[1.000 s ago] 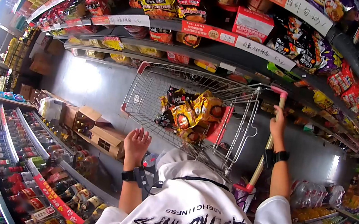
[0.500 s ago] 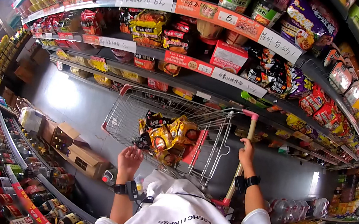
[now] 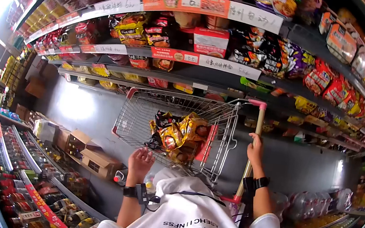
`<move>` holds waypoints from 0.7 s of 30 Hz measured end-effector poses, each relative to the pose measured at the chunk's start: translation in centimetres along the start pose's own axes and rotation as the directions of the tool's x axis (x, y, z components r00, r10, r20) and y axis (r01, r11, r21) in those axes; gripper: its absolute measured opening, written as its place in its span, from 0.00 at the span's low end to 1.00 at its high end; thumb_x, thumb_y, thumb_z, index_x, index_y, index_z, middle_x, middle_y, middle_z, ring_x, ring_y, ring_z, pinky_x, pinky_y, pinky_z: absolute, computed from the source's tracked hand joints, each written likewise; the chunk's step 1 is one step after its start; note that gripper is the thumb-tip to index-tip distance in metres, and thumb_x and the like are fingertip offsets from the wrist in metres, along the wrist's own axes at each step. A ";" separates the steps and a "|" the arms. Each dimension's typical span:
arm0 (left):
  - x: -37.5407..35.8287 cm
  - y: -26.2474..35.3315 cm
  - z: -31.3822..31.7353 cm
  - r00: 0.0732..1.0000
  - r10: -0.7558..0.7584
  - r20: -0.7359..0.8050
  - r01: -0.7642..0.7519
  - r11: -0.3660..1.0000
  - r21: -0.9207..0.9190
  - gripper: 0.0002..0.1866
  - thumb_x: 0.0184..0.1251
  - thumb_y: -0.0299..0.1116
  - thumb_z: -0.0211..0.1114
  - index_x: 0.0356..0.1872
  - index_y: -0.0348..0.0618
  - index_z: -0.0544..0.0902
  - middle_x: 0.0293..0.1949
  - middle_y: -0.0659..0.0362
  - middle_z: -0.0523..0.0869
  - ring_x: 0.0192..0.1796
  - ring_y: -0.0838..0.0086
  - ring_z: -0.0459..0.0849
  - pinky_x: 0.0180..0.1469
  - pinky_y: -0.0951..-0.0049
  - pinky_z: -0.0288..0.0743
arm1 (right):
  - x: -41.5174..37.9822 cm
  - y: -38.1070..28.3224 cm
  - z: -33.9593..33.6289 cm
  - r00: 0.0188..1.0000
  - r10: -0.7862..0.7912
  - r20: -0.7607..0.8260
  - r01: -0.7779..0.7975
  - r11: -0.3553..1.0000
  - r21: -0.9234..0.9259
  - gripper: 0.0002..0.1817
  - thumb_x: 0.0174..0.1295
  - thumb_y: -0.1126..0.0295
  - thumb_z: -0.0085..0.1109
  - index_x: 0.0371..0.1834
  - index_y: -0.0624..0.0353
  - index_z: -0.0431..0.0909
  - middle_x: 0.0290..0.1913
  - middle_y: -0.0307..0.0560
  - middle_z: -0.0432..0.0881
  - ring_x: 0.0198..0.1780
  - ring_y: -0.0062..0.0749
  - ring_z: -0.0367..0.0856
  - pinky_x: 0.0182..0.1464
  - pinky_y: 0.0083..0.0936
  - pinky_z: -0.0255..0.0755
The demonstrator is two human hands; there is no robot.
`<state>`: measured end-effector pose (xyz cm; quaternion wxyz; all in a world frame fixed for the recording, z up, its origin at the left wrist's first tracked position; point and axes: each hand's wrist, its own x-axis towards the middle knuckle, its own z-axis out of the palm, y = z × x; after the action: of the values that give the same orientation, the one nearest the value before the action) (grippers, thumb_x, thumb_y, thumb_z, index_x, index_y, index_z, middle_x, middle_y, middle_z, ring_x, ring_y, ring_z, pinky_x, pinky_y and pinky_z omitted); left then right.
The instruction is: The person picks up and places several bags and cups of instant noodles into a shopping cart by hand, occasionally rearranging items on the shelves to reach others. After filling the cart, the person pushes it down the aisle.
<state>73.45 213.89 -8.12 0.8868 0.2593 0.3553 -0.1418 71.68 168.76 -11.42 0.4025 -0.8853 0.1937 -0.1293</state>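
Observation:
My right hand (image 3: pixel 255 148) is wrapped round the pale bar of the shopping cart handle (image 3: pixel 249 166), which has pink ends. Beside the near side of the wire shopping cart (image 3: pixel 134 107), my left hand (image 3: pixel 140 161) is raised with its fingers loosely bent and nothing in them. Yellow and black noodle packets (image 3: pixel 179 134) lie heaped in the cart, towards its handle end. A red panel (image 3: pixel 207 141) stands at that end of the basket. Both wrists wear black straps, the left one with a small box device.
Shelves of packet and cup noodles run along the far side, with a red-and-white box (image 3: pixel 210 42) among them. Cardboard boxes (image 3: pixel 100 162) stand on the floor at left, near shelves of bottles (image 3: pixel 68 210). Wrapped bottle packs (image 3: pixel 319 201) are at right.
The view has shifted, so the shelves sit further left and higher, while the cart appears slightly to the right. My right hand stays on the handle; my left remains beside the cart.

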 end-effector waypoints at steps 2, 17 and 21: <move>0.3 -0.8 0.1 1.000 -0.022 -0.001 0.022 0.999 0.031 0.05 0.63 0.34 0.57 0.31 0.46 0.78 0.36 0.64 0.84 0.42 0.69 0.80 0.51 0.62 0.71 | -0.6 0.1 -0.9 0.999 0.002 -0.043 -0.002 1.000 -0.004 0.20 0.53 0.88 0.51 0.49 0.57 0.73 0.47 0.52 0.76 0.54 0.46 0.75 0.55 0.32 0.69; 2.4 -2.0 5.8 0.990 -0.074 0.116 0.013 0.889 0.458 0.08 0.67 0.37 0.52 0.37 0.47 0.76 0.50 0.61 0.77 0.55 0.62 0.75 0.59 0.58 0.66 | 2.9 2.8 -0.4 0.980 -0.010 -0.201 0.024 0.997 0.067 0.18 0.53 0.81 0.55 0.45 0.48 0.76 0.44 0.58 0.76 0.47 0.59 0.75 0.46 0.42 0.73; 1.6 -2.2 6.5 0.990 -0.120 0.080 0.076 0.906 0.416 0.05 0.66 0.35 0.54 0.35 0.49 0.75 0.48 0.61 0.78 0.52 0.63 0.76 0.56 0.58 0.68 | 4.5 3.8 -0.9 0.971 -0.096 -0.221 0.109 0.993 0.048 0.18 0.52 0.82 0.55 0.46 0.49 0.77 0.45 0.57 0.77 0.48 0.57 0.76 0.49 0.40 0.73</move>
<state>77.21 208.28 -6.01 0.8213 0.4144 0.2833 -0.2710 74.43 163.91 -13.41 0.3977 -0.8622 0.1869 -0.2519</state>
